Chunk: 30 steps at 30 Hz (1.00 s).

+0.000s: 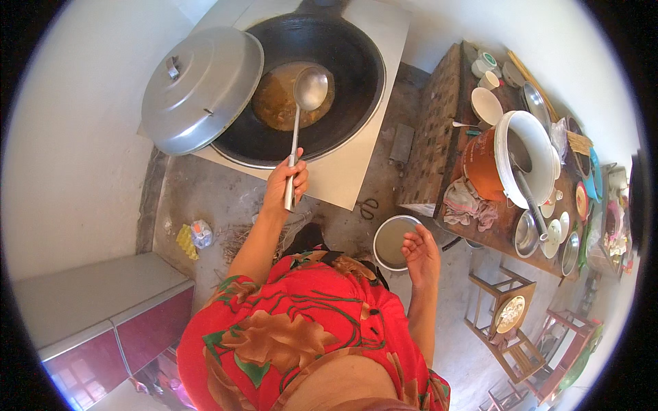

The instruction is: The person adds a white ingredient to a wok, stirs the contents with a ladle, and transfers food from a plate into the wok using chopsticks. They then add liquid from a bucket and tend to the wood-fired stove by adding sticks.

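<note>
As we look straight down past the person's red floral shirt, we find the left hand wrapped around the handle of a metal ladle, its grip firm near the handle's lower end. We see the ladle reaching away from the body, its bowl over the brown broth in a black wok; we cannot tell whether the bowl touches the liquid. The wok sits in the pale stove, and we note a domed metal lid covering its left side, aslant. The right hand we find released, its fingers loosely bent around nothing that we can make out, at the right edge of a round pot of cloudy liquid; whether hand and pot touch, we cannot tell. Between stove and pot, we see scissors on the floor. To the right, we observe a table bearing an orange bucket, a crumpled cloth and several bowls. Below it in view, we find a plate of pale food on a wooden stool; at lower left, we see a low cabinet.
</note>
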{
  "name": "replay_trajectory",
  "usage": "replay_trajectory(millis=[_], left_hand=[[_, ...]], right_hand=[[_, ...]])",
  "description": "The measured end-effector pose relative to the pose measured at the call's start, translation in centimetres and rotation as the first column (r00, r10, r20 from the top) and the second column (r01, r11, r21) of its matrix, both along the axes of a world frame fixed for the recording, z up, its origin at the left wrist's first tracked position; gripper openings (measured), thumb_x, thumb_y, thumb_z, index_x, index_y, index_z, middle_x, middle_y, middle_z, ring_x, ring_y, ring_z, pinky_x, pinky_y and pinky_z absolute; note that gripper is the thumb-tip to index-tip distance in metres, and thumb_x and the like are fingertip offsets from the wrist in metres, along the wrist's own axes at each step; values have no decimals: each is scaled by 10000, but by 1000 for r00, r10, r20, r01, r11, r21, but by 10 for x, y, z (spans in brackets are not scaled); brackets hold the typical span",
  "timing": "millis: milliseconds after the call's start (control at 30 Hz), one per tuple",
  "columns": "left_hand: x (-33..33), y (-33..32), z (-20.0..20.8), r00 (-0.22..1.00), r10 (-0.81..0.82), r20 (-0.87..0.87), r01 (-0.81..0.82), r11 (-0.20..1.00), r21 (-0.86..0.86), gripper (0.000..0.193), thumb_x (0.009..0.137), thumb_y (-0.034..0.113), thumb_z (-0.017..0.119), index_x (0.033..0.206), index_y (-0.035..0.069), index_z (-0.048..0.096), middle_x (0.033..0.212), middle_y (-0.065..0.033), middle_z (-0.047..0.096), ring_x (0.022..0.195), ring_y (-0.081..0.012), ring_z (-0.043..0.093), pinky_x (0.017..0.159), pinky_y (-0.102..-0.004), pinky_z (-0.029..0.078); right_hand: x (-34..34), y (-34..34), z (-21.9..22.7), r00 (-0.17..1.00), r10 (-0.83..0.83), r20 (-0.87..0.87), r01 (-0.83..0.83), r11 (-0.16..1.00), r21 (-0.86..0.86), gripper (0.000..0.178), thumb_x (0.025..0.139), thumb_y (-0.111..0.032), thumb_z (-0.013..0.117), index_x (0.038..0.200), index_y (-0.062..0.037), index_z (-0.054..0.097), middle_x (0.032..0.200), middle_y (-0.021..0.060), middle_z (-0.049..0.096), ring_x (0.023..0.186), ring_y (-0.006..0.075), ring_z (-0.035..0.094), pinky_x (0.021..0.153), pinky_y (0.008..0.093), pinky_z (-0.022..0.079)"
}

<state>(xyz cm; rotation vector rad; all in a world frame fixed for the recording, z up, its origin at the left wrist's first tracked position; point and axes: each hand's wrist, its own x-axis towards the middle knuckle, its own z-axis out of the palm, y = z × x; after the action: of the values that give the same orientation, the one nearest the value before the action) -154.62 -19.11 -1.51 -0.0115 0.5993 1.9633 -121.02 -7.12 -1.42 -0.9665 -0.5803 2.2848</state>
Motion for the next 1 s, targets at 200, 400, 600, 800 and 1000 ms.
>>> replay_trajectory(millis=[200,400,600,800,1000], left_hand=[[6,-7,11,975,-103,-198,61,977,-204,198,845,112,533,1021,52,463,676,-10,437,443,-87,409,348,-223,364],[-6,0,-2,897,-216,-385,-7,865,-501,174,842,160,561,905,86,417,611,0,418,395,-80,397,319,-224,324],[-27,-6,-59,639,-269,-721,-390,695,-604,137,821,123,545,851,87,416,573,-3,413,373,-92,388,309,-248,317],[-14,4,-14,934,-203,-295,-1,823,-568,242,834,226,594,771,109,392,584,-1,419,373,-97,378,326,-264,344],[25,33,-20,925,-267,-271,213,953,-214,207,865,272,583,845,117,448,707,-35,521,647,-128,515,652,-288,469]], right_hand=[[-30,2,4,978,206,17,-207,974,89,282,917,-221,473,1110,-21,517,920,120,609,779,170,600,675,275,494],[-46,2,9,941,293,167,-321,931,175,261,916,-199,469,1101,-21,518,900,101,601,768,158,596,666,259,477],[-32,3,9,960,220,171,-254,945,207,273,908,-209,486,1102,-20,522,902,87,601,773,150,592,675,258,474],[-28,0,14,934,248,256,-307,924,226,313,895,-231,513,1118,-11,518,921,83,596,780,141,584,700,257,464],[-68,0,1,885,278,373,-430,794,429,392,877,-268,549,1195,-49,480,938,70,591,841,161,579,747,289,458]])
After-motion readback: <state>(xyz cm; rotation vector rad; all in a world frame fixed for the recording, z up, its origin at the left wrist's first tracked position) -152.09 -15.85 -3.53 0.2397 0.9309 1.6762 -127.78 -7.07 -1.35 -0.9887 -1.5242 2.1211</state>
